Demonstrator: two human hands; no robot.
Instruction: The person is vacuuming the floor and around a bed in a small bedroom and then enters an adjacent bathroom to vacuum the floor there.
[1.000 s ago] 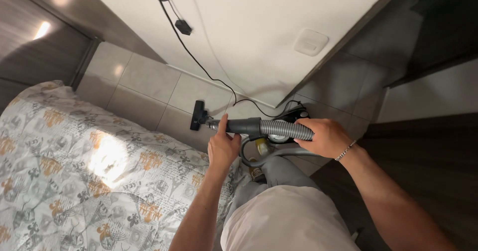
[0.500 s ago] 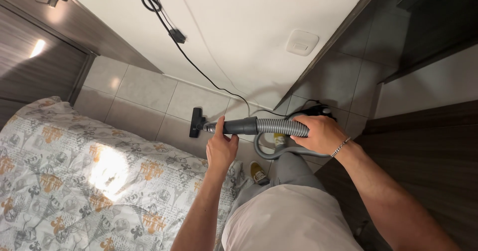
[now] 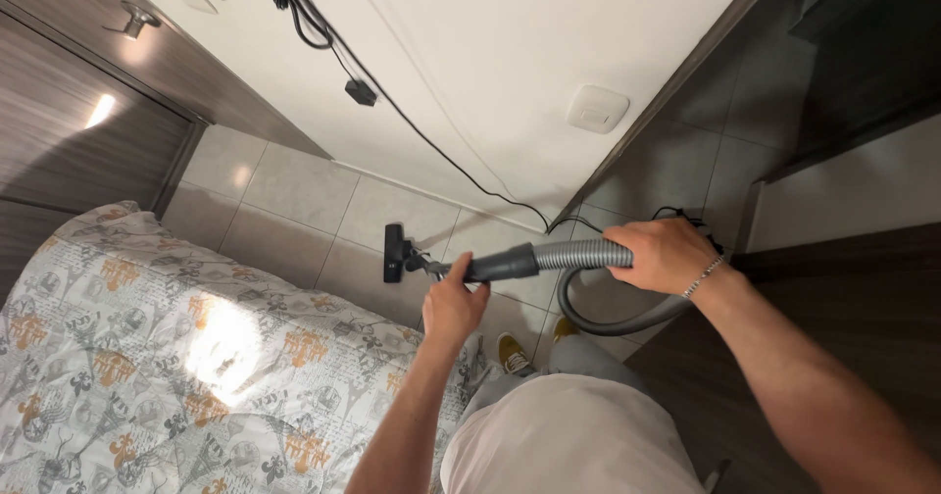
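Note:
My left hand (image 3: 453, 303) grips the grey vacuum handle (image 3: 505, 264) near where it meets the tube. My right hand (image 3: 665, 254) is closed around the ribbed grey hose (image 3: 578, 255) just behind the handle; a chain bracelet sits on that wrist. The hose loops down and back under my right forearm. The black floor nozzle (image 3: 394, 253) rests on the pale tiled floor (image 3: 284, 195) ahead of my left hand, close to the bed's edge. The vacuum's body is hidden behind my right hand.
A bed with a grey and orange patterned cover (image 3: 176, 357) fills the lower left. A black cable (image 3: 431, 146) runs down the white wall (image 3: 510, 53) to the floor. A wall socket (image 3: 596, 109) is above my right hand. Dark wood furniture (image 3: 863, 259) stands right; my yellow shoes (image 3: 513, 354) show below.
The view has shifted and both hands moved right with the handle and hose. My left fingers have closed fully around the handle. The hose loop now swings wider under my right arm.

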